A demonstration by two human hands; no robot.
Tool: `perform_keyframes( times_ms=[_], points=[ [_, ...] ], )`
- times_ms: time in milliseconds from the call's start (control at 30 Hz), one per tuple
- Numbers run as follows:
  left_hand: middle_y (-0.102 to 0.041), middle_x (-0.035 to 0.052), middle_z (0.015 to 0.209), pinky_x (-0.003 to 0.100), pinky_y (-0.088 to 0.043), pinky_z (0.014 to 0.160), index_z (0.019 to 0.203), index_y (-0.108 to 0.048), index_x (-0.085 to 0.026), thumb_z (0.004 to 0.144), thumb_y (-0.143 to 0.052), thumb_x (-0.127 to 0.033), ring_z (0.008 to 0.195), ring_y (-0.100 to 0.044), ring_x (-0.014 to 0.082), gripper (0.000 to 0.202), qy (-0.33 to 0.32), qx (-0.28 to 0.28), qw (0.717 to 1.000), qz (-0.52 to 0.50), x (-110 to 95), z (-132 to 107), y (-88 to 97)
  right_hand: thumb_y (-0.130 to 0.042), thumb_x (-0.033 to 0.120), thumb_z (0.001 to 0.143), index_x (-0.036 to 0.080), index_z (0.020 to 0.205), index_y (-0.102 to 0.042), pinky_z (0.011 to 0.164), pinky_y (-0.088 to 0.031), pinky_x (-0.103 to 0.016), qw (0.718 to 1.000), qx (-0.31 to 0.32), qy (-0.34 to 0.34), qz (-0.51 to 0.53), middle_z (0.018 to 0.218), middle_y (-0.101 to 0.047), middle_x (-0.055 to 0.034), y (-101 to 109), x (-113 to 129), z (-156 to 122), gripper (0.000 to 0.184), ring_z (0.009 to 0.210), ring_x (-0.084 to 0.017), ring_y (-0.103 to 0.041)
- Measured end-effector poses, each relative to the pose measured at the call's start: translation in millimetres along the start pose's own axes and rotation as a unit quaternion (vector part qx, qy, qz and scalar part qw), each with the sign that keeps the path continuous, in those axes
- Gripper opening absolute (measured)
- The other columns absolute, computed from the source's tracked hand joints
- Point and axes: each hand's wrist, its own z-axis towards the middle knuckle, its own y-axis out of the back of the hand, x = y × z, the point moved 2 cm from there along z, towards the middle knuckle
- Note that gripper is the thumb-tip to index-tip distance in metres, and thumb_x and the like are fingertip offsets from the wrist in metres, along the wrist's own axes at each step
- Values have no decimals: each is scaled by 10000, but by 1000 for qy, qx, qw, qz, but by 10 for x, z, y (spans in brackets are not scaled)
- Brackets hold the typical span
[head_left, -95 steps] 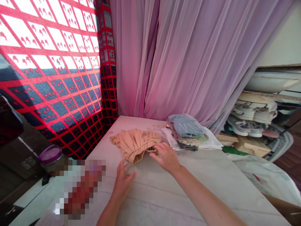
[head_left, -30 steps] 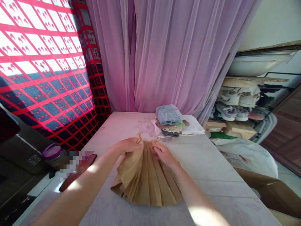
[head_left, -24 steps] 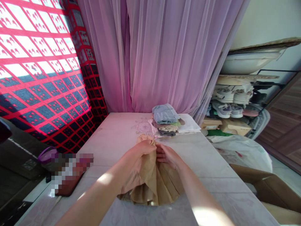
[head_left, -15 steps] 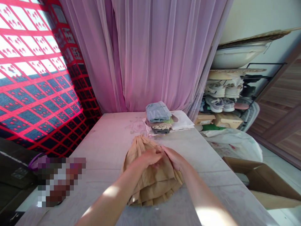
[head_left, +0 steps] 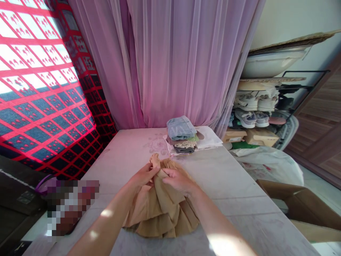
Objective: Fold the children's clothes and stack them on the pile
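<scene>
A tan pleated skirt (head_left: 165,217) lies on the pale table (head_left: 119,156) in front of me, its hem spread toward me and its gathered waistband pointing away. My left hand (head_left: 145,175) pinches the waistband at its left part, where a flap of cloth stands up. Close beside it, my right hand (head_left: 177,180) grips the cloth just right of that raised fold, fingers curled over it. Behind the skirt stands a stack of folded clothes (head_left: 183,144), with folded blue denim (head_left: 181,128) on top.
White cloth or paper (head_left: 210,138) lies right of the stack. A pixelated item (head_left: 71,209) rests at the left edge. Purple curtains (head_left: 173,64) hang behind the table. To the right are a shoe rack (head_left: 255,110) and an open cardboard box (head_left: 306,202).
Both hands have shifted left along the waistband and lifted part of it into a fold. The hem has swung left and spread wider.
</scene>
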Motion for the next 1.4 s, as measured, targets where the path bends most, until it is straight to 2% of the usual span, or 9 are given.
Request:
perform_keyframes(
  times_ms=[133,267,400,467,667,933,1067,1233,1400],
  points=[
    [-664,40,929,259,-503,646,1035,-575,-183,630,-662,-622,823,-615,172,604,-17,-26,999,-8,133,-94,586,-493,398,890,245,1218,-644,916,-479,-319,992,77,32,95,1138,-696,-55,-245,128,91,392,1089,-212,-621],
    [-691,38,909,261,-502,623,1013,-609,-189,600,-667,-598,804,-640,187,585,53,-77,985,143,374,-60,1345,-464,389,899,205,1138,-673,911,-482,-329,993,-79,-5,-84,1111,-706,-82,5,-9,200,367,1037,-220,-644],
    [-705,91,1046,299,-514,720,1096,-598,-185,650,-622,-496,926,-662,241,544,64,-188,932,303,649,2,1741,-482,338,886,215,1106,-678,897,-452,-389,902,-235,-115,-345,1115,-693,-127,460,-269,133,319,1035,-270,-631],
    [-671,114,1182,305,-489,855,1106,-609,-179,692,-586,-466,1070,-629,252,504,47,-190,931,309,782,26,1704,-464,408,900,221,1099,-674,823,-463,-371,854,-232,-185,-427,1097,-699,-128,588,-411,30,344,991,-267,-648],
    [-622,153,1268,368,-416,994,1198,-585,-162,790,-512,-477,1162,-579,286,521,24,-193,919,344,1011,32,1349,-434,485,901,230,882,-678,653,-407,-296,833,-155,-241,-473,915,-723,-92,619,-694,-275,354,848,-240,-664],
    [-580,79,1346,322,-321,1092,1201,-617,-224,892,-412,-294,1243,-505,224,377,-172,-205,864,426,631,164,861,-439,346,903,215,1040,-673,692,-421,-294,821,-190,-250,-477,1008,-714,-103,904,-774,-359,302,903,-235,-654],
    [-533,77,1403,355,-338,1082,1300,-556,-231,881,-407,-256,1280,-479,243,446,-135,-160,879,428,397,492,853,-468,302,883,231,1249,-602,848,-447,-305,846,-220,-141,-465,1225,-647,-96,782,-527,-72,396,1033,-220,-625],
    [-712,59,1068,319,-467,862,1132,-638,-258,788,-540,-323,964,-653,238,364,-83,-92,883,453,222,755,964,-470,246,878,194,1379,-507,1012,-379,-318,876,-111,-4,-470,1347,-575,-93,480,-252,576,506,1210,-232,-530],
    [-711,33,904,311,-456,789,887,-660,-247,737,-561,-336,876,-633,232,201,-85,-52,862,496,66,667,1012,-637,281,757,260,1174,-674,903,-443,-303,873,-28,-3,-486,1094,-698,-40,430,-217,937,419,1010,-217,-619]
  ],
)
